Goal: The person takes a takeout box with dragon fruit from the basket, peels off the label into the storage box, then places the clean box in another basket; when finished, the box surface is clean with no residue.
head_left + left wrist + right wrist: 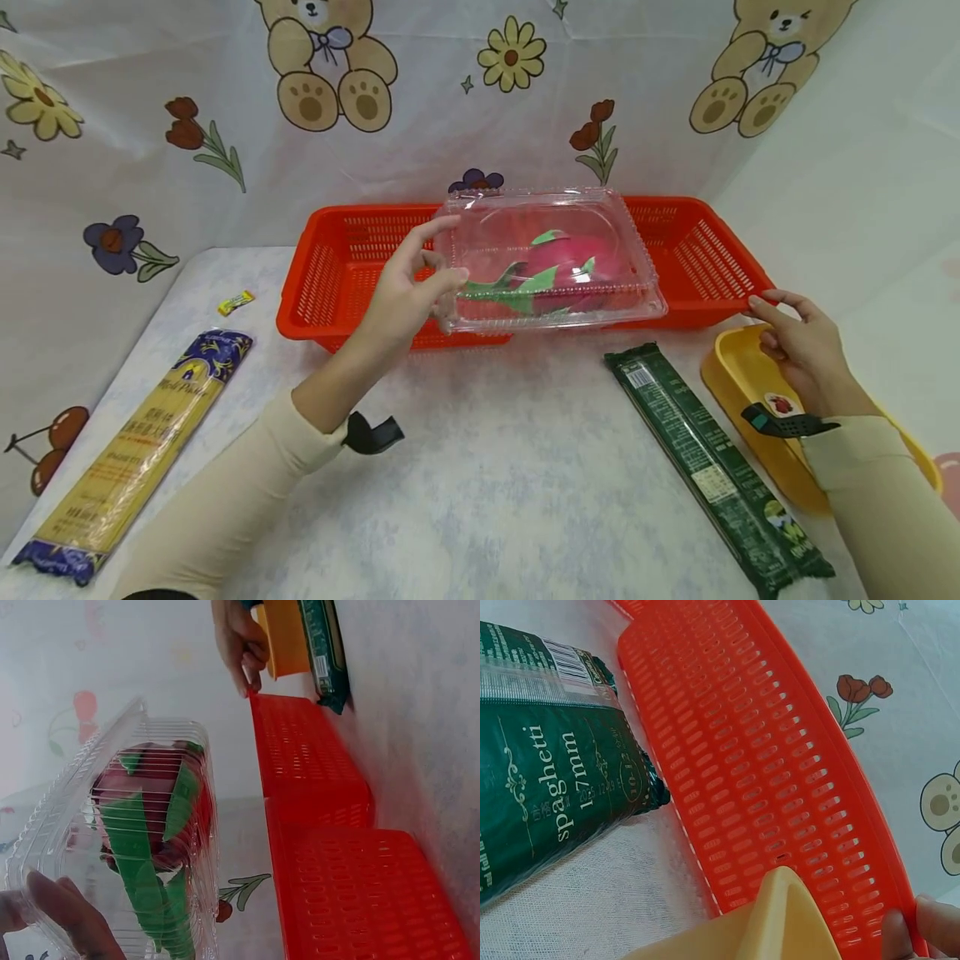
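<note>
My left hand (397, 292) grips the left end of a clear plastic clamshell box (547, 318), its thumb and fingers on the box's edge. Inside the box lies a pink dragon fruit (581, 257) with green scales. In the left wrist view, the box is held above the baskets, apart from them. My right hand (806, 346) pinches the rim of the right red basket (693, 250) at its front right corner; the right wrist view shows fingertips (934, 922) on that rim. The left red basket (318, 275) stands beside it, partly hidden behind my left hand and the box.
A yellow container (738, 408) stands under my right forearm, near the right basket. Next to it lies a green spaghetti packet (705, 458). At the left are a yellow-and-blue pasta packet (142, 450) and a small yellow wrapped candy (236, 302). A patterned cloth (420, 158) hangs behind the baskets.
</note>
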`<state>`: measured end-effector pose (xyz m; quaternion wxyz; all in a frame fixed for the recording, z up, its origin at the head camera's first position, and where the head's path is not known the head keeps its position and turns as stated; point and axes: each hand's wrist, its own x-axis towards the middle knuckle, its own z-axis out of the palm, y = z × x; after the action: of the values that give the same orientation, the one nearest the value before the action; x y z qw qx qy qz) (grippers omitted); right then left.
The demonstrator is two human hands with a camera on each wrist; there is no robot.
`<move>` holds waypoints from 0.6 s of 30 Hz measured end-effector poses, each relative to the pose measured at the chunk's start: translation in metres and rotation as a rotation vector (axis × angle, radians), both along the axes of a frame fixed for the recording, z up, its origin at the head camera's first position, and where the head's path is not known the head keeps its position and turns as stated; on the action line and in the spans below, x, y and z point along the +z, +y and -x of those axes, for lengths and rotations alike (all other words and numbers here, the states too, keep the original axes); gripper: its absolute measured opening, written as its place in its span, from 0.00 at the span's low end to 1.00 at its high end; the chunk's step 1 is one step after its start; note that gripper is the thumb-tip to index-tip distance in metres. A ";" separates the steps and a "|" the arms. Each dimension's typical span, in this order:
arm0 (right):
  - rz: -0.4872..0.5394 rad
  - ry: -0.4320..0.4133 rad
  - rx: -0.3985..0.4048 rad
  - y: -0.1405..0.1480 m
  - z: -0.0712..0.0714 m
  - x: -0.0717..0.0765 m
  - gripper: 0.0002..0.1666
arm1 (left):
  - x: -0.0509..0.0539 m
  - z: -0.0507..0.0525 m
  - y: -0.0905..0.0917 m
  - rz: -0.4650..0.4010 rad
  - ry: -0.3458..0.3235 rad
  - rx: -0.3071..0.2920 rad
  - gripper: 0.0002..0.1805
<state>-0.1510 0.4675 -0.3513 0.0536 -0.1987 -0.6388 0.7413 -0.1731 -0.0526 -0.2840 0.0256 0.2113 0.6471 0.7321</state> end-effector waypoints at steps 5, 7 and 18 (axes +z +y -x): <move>-0.003 0.000 -0.005 -0.001 0.000 0.001 0.30 | 0.001 0.029 0.024 -0.001 0.015 0.013 0.29; -0.012 -0.003 -0.007 -0.002 0.000 0.001 0.30 | 0.001 0.039 0.033 0.001 0.021 0.013 0.29; -0.049 -0.022 -0.008 -0.001 0.002 0.000 0.32 | -0.001 0.075 0.085 0.061 0.047 0.031 0.30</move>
<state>-0.1526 0.4667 -0.3510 0.0542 -0.2080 -0.6565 0.7231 -0.2478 0.0326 -0.2850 0.0053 0.2176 0.6726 0.7073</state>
